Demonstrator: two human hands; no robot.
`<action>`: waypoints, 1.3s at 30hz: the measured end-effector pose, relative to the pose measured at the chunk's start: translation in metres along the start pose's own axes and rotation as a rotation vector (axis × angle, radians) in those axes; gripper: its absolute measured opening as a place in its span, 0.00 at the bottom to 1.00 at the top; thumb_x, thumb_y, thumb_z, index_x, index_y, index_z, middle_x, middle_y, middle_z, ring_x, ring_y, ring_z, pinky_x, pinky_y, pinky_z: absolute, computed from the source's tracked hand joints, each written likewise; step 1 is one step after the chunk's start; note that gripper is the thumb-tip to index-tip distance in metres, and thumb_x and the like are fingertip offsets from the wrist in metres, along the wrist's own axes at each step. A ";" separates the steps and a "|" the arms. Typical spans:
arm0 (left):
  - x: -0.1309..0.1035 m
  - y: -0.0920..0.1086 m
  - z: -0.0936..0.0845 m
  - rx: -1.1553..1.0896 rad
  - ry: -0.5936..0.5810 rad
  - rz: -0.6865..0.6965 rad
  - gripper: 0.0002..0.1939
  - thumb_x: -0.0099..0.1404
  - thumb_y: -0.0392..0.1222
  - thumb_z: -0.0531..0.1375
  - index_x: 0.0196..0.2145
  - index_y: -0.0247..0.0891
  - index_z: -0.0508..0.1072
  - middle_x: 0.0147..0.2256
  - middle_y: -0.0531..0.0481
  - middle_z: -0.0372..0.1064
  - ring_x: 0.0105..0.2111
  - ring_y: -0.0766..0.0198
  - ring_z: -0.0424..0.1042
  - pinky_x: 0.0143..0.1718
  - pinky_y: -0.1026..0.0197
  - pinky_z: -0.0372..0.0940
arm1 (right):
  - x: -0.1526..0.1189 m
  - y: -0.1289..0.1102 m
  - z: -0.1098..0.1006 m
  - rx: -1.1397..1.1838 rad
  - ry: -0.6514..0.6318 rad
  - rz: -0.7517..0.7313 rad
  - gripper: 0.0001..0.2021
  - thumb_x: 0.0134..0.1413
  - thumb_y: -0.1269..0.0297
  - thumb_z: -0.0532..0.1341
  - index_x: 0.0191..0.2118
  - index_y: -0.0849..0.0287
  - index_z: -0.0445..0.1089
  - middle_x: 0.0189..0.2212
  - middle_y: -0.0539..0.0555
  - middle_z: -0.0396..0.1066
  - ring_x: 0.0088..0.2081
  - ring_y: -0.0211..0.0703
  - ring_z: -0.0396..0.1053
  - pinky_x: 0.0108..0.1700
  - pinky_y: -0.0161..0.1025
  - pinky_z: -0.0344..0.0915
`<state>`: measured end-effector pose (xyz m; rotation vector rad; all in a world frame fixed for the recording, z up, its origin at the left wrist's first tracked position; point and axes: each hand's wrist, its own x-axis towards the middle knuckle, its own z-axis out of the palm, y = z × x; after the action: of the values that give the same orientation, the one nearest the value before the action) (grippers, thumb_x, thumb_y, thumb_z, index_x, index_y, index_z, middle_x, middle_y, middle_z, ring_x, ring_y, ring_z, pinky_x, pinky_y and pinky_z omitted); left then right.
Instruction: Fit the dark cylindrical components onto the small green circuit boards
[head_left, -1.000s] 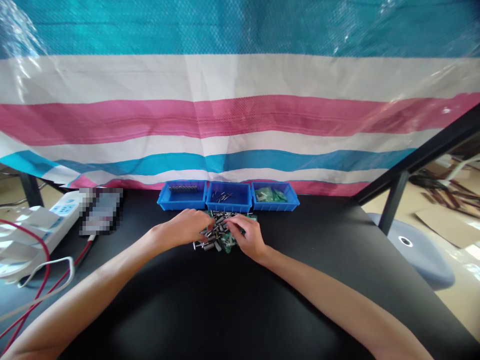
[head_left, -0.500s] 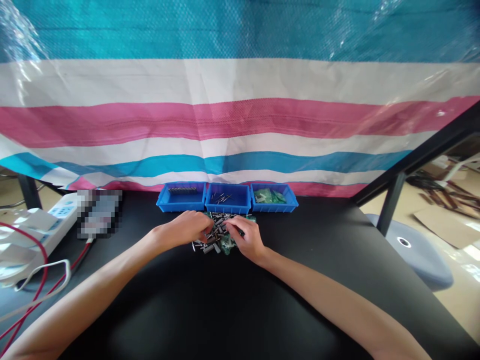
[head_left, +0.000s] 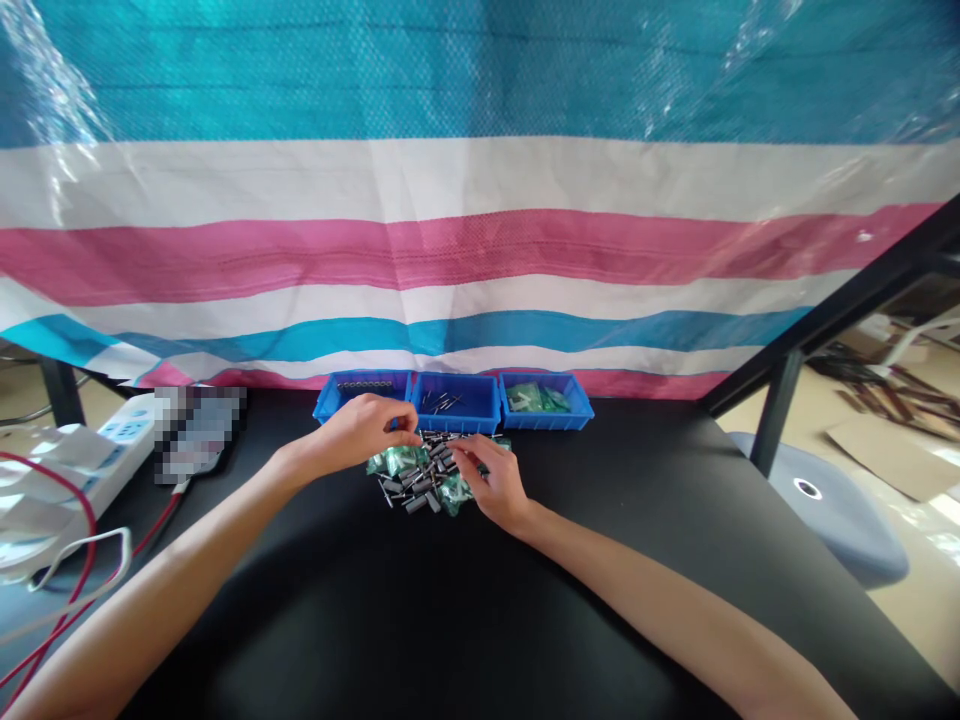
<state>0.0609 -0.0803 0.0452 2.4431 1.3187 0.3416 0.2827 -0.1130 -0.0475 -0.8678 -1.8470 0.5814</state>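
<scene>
My left hand (head_left: 369, 432) is at the upper left of a pile of small metal parts (head_left: 426, 472), thumb and forefinger pinched together. Whatever sits between those fingertips is too small to name. On the pile's right side, my right hand (head_left: 493, 478) is also closed in a pinch over the pieces, and its fingertips hide what they grip. Mixed in the pile are grey cylinders, thin shiny pins and green-tinted plastic packets (head_left: 405, 460). Behind it stand three blue bins: the left bin (head_left: 324, 408) with a row of small metal pieces, the middle bin (head_left: 480, 405) with several pins, the right bin (head_left: 551, 421) with green packets.
A white power strip (head_left: 127, 425) with plugs, red and white cables (head_left: 90, 520) and a blurred-out device (head_left: 199, 435) lie at the left. A striped plastic sheet (head_left: 480, 240) hangs behind the black table (head_left: 637, 480). A grey stool (head_left: 832, 520) stands beyond the right edge.
My left hand has risen up and left from the pile, uncovering green packets and metal parts. My right hand stays nearly in place. The view has tilted up slightly.
</scene>
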 end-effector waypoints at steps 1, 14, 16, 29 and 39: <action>-0.001 0.003 0.005 -0.046 0.086 -0.006 0.15 0.63 0.53 0.59 0.29 0.39 0.71 0.25 0.55 0.70 0.24 0.68 0.65 0.28 0.66 0.57 | 0.000 0.000 0.000 -0.003 0.017 0.007 0.10 0.63 0.65 0.55 0.44 0.58 0.72 0.30 0.53 0.71 0.28 0.38 0.68 0.32 0.34 0.67; -0.015 -0.008 0.095 -0.075 0.514 0.018 0.14 0.70 0.49 0.52 0.33 0.39 0.70 0.27 0.51 0.72 0.25 0.69 0.67 0.31 0.67 0.62 | 0.000 0.000 0.000 0.014 0.027 0.010 0.08 0.63 0.67 0.56 0.45 0.57 0.71 0.35 0.54 0.72 0.33 0.40 0.70 0.38 0.36 0.68; -0.015 -0.010 0.097 -0.050 0.580 0.100 0.13 0.69 0.47 0.54 0.31 0.38 0.70 0.25 0.52 0.71 0.24 0.70 0.67 0.29 0.68 0.61 | 0.001 0.000 0.000 0.030 0.024 -0.022 0.07 0.62 0.67 0.57 0.42 0.58 0.72 0.35 0.55 0.72 0.34 0.40 0.71 0.37 0.36 0.68; -0.009 -0.009 0.099 -0.065 0.750 0.334 0.09 0.65 0.44 0.61 0.30 0.36 0.71 0.26 0.52 0.73 0.24 0.72 0.70 0.26 0.71 0.62 | 0.001 0.001 0.002 0.040 0.016 -0.031 0.06 0.62 0.67 0.57 0.37 0.59 0.71 0.32 0.54 0.71 0.33 0.40 0.70 0.35 0.36 0.68; -0.013 -0.007 0.102 -0.124 0.767 0.349 0.02 0.64 0.37 0.61 0.34 0.37 0.71 0.35 0.48 0.77 0.28 0.71 0.74 0.29 0.70 0.67 | 0.001 0.002 0.003 -0.015 0.003 -0.011 0.08 0.63 0.64 0.57 0.34 0.59 0.70 0.28 0.53 0.70 0.29 0.39 0.68 0.32 0.35 0.65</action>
<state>0.0861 -0.1067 -0.0515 2.5122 1.0397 1.5147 0.2801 -0.1107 -0.0500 -0.8677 -1.8540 0.5602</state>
